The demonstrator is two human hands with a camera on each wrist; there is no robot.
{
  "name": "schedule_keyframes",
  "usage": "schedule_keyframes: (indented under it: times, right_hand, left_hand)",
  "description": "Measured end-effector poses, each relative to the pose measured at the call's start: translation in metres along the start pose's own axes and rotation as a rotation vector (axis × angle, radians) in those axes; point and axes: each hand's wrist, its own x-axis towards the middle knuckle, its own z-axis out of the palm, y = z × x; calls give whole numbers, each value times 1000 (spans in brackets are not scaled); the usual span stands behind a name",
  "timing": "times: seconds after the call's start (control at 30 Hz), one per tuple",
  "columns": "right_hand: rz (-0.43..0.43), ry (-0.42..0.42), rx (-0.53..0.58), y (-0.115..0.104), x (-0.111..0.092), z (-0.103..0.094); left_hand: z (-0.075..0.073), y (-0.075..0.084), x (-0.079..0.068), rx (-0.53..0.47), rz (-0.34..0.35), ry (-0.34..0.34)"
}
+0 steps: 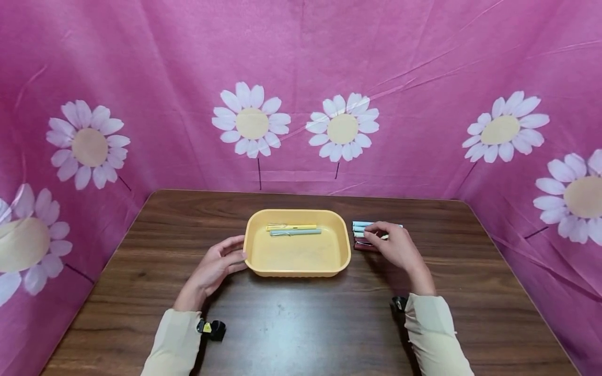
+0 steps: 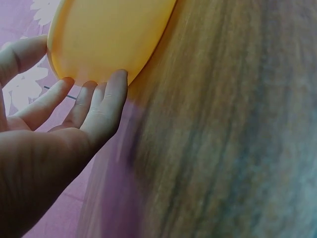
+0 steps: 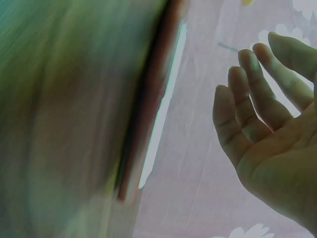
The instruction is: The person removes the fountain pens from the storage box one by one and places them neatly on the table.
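A yellow plastic tray (image 1: 296, 272) sits near the back middle of the table. Inside it, a yellow pen (image 1: 308, 226) and a pale blue-green pen (image 1: 305, 232) lie side by side. My left hand (image 1: 218, 265) touches the tray's left end with its fingertips, fingers spread along the wall in the left wrist view. Above a row of several pens to the right of the tray hovers my right hand (image 1: 395, 245). That row has light blue pens (image 1: 360, 223) at the back and a dark red pen (image 1: 364, 247) in front. Nothing shows between the right fingers (image 3: 252, 89).
The brown wooden table (image 1: 282, 324) is ringed by a pink cloth (image 1: 301, 52) with white daisies, along its back and both sides. Black wrist cameras sit under the left cuff (image 1: 216, 330) and by the right cuff (image 1: 398, 304).
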Motion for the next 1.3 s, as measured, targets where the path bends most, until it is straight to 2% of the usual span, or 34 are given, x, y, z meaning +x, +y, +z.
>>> schedule_keyframes:
  times: [0.3, 0.57, 0.8, 0.97, 1.3]
  right_hand:
    - [-52, -22, 238, -32, 16, 18]
    - [-122, -1, 293, -49, 23, 41]
    - [-147, -41, 379, -63, 33, 61]
    - [-157, -102, 348, -66, 43, 69]
    - [-138, -146, 231, -73, 53, 84]
  left_hand:
    - [2, 1, 0, -9, -1, 15]
    - [5, 2, 0, -13, -6, 18]
    - [5, 1, 0, -7, 7, 18]
    - [5, 0, -1, -18, 20, 2]
    - [4, -1, -1, -15, 14, -8]
